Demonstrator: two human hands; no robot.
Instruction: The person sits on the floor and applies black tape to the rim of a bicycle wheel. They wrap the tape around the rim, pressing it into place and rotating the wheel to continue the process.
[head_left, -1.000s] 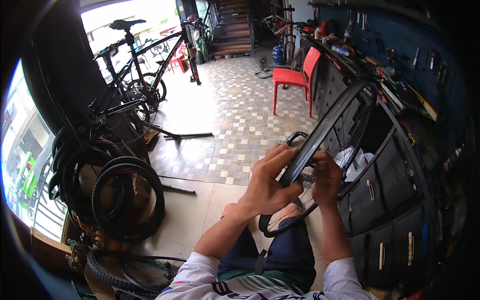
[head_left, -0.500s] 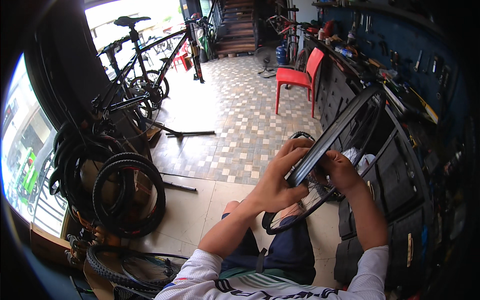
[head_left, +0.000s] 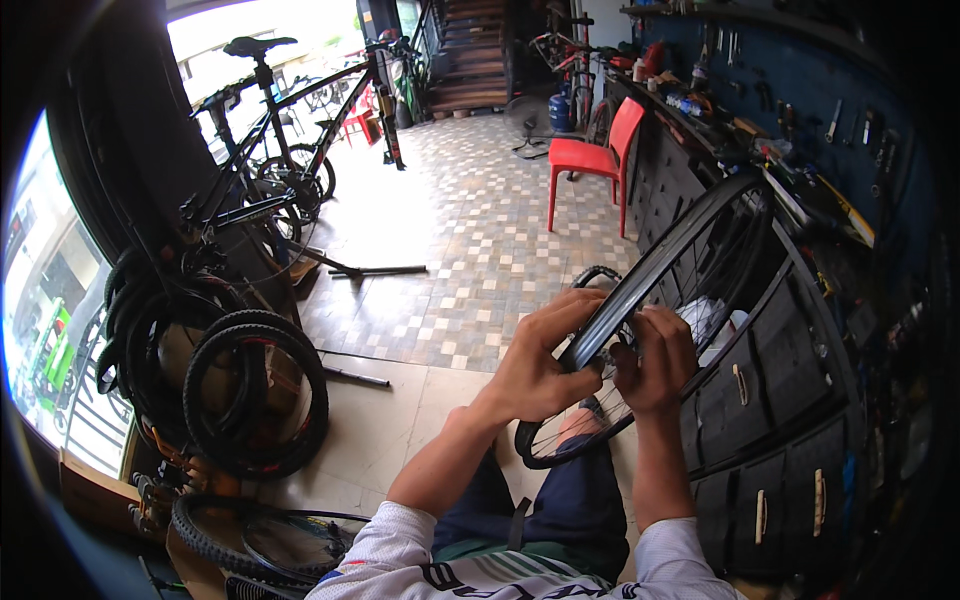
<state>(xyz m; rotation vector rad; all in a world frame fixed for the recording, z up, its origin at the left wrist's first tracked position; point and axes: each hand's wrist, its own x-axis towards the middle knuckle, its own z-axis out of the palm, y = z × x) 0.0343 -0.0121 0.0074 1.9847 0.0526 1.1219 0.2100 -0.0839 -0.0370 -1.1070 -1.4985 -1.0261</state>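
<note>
A bare bicycle wheel (head_left: 640, 283) with a dark rim and thin spokes stands tilted over my lap, its rim rising toward the upper right. My left hand (head_left: 543, 360) wraps round the near left part of the rim, thumb below and fingers on the far side. On the inner side of that same stretch is my right hand (head_left: 657, 362), its fingers curled in and its thumb close to the rim by the spokes. Whatever those fingers pinch is too small or hidden to make out.
Black drawers (head_left: 750, 385) and a cluttered workbench (head_left: 690, 125) line the right side. A red chair (head_left: 590, 155) stands ahead on the tiles. To the left are a bicycle frame (head_left: 315, 90) on a stand, hanging tyres (head_left: 197, 395) and a wheel lying low (head_left: 225, 535).
My right hand has turned, its fingers now pointing up and its forearm more upright, and has shifted slightly left. My left hand still grips the rim, a little further left with the wheel.
</note>
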